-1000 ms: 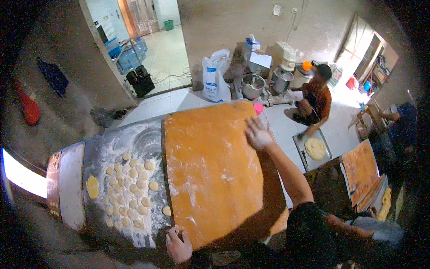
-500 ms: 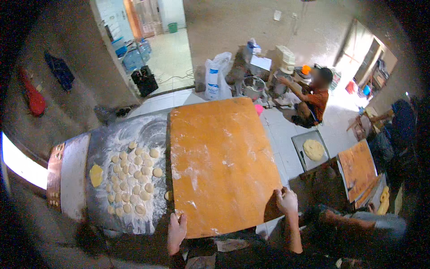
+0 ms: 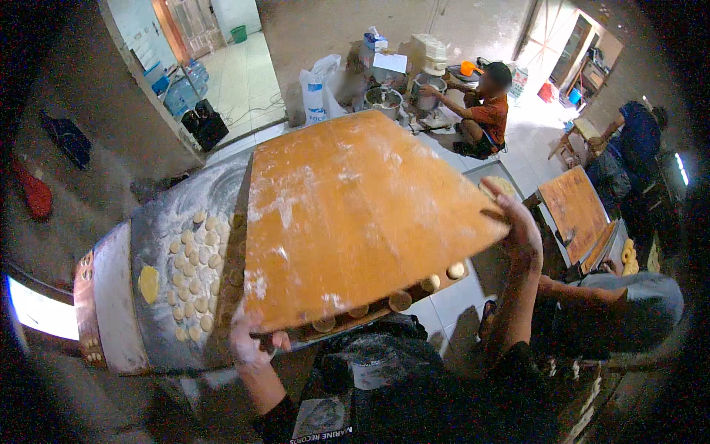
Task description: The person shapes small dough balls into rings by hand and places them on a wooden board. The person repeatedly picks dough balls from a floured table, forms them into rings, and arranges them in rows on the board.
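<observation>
An orange wooden board [image 3: 355, 214] dusted with flour is raised and tilted above the worktop. My left hand [image 3: 254, 339] grips its near left corner, and my right hand [image 3: 512, 218] holds the right corner. Pale dough rounds [image 3: 431, 282] lie on a wooden surface beneath it, showing along its near edge. To the left, many small dough rounds [image 3: 194, 285] are spread on a dark, floured surface [image 3: 170, 214], beside a flat yellow piece [image 3: 149, 284].
A person in orange [image 3: 484, 111] crouches by mixing bowls [image 3: 383, 98] and a white sack [image 3: 318, 96] across the table. At right are leaning boards [image 3: 569, 214], a nearby co-worker's arm [image 3: 584, 294] and a tray with dough [image 3: 481, 177] on the floor.
Both my hands have closed on the board and lifted it, the right higher, exposing dough rounds beneath. The person in orange has moved their hand from the floor tray to the bowls.
</observation>
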Available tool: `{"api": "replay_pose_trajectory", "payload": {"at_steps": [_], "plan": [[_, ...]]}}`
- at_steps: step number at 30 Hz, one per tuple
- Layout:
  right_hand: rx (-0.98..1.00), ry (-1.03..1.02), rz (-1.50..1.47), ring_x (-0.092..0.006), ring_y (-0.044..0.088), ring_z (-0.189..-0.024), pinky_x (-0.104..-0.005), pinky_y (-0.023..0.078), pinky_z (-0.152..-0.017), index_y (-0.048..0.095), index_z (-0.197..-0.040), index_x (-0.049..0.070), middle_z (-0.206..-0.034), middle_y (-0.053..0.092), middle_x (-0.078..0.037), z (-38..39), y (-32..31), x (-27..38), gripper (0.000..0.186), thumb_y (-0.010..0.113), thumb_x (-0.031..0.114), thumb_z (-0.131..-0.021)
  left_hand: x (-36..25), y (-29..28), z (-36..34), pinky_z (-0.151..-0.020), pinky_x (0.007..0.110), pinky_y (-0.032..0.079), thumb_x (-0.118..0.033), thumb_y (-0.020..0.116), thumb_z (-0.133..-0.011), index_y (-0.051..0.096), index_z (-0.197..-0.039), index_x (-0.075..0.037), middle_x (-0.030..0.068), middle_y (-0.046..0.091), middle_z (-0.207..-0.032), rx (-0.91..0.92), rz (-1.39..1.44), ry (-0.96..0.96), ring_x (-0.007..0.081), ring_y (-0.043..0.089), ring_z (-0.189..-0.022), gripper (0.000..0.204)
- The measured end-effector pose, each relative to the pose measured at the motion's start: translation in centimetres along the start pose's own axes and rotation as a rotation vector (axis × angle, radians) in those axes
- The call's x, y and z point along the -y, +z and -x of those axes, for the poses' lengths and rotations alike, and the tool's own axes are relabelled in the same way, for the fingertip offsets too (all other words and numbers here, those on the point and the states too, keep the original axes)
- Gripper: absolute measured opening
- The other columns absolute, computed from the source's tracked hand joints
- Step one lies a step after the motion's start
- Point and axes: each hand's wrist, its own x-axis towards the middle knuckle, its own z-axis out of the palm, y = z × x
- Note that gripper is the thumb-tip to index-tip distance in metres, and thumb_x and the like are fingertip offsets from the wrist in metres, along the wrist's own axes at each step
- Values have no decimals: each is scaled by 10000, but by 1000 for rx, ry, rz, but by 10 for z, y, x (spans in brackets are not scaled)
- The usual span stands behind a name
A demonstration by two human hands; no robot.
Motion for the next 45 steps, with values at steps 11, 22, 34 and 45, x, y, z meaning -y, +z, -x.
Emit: {"api": "replay_pose_trajectory", "payload": {"at_steps": [11,22,34,45], "plan": [[80,-145,-963,-323,662,-956,-447,555,-910,619,-1080,-8,-1043,664,-187,-19,89,30,315,577,218,-864,-118,38,-36,-482,341,522,-360,629,-880,638,-1041,-38,122,653,-784,-109,-241,312,222,576,-504,360],[-133,-305,-1016,-313,647,-1022,-449,571,-901,560,-1222,21,-1123,640,-148,22,26,96,407,636,127,-837,-208,181,-103,-685,426,615,-248,541,-940,664,-1038,12,205,737,-908,789,-220,115,327,739,-796,305],[-646,-442,-1166,-342,624,-1143,-509,564,-946,486,-1394,74,-1304,598,-126,22,-57,-116,650,667,41,-771,35,289,-240,-847,441,563,-228,526,-954,565,-1224,22,195,654,-1080,868,-678,-154,340,660,-939,370],[-1066,-359,-1435,-353,599,-1157,-553,478,-1027,568,-1324,59,-1185,659,-121,-46,-340,-381,548,590,40,-777,-24,17,-265,-916,470,532,-196,495,-982,453,-1377,-4,199,555,-1276,-10,-1045,159,360,579,-1115,441]]}}
